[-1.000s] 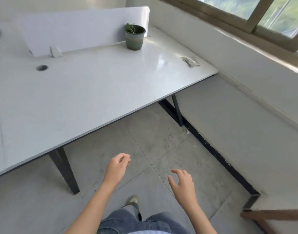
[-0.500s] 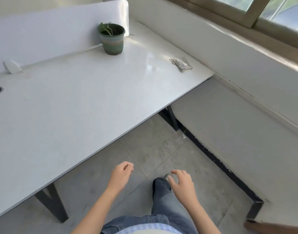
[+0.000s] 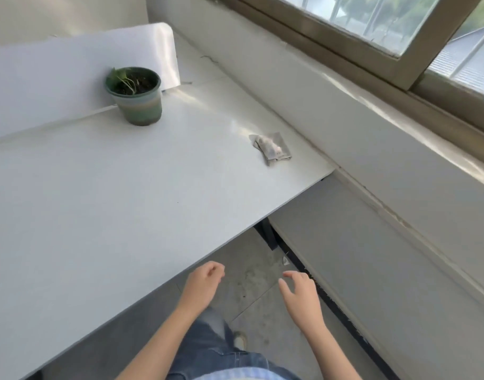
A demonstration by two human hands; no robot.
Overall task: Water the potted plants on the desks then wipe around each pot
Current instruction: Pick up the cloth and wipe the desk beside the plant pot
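A green banded pot (image 3: 138,105) with a small plant and dark soil stands at the back of the white desk (image 3: 103,193), against the white divider panel. A crumpled grey cloth (image 3: 272,149) lies near the desk's right edge. My left hand (image 3: 202,286) hangs below the desk's front edge with loosely curled fingers and holds nothing. My right hand (image 3: 301,294) hovers over the floor beside it, fingers relaxed and empty. Both hands are well short of the pot and the cloth.
A white divider panel (image 3: 70,75) runs along the back of the desk. A white wall ledge (image 3: 345,111) and a window (image 3: 386,20) lie to the right. A low grey ledge (image 3: 372,264) borders the tiled floor (image 3: 251,292). My leg in jeans (image 3: 207,349) shows below.
I have walked closer to the desk: the pot and the cloth appear larger and nearer. Both hands stay low and empty in front of me.
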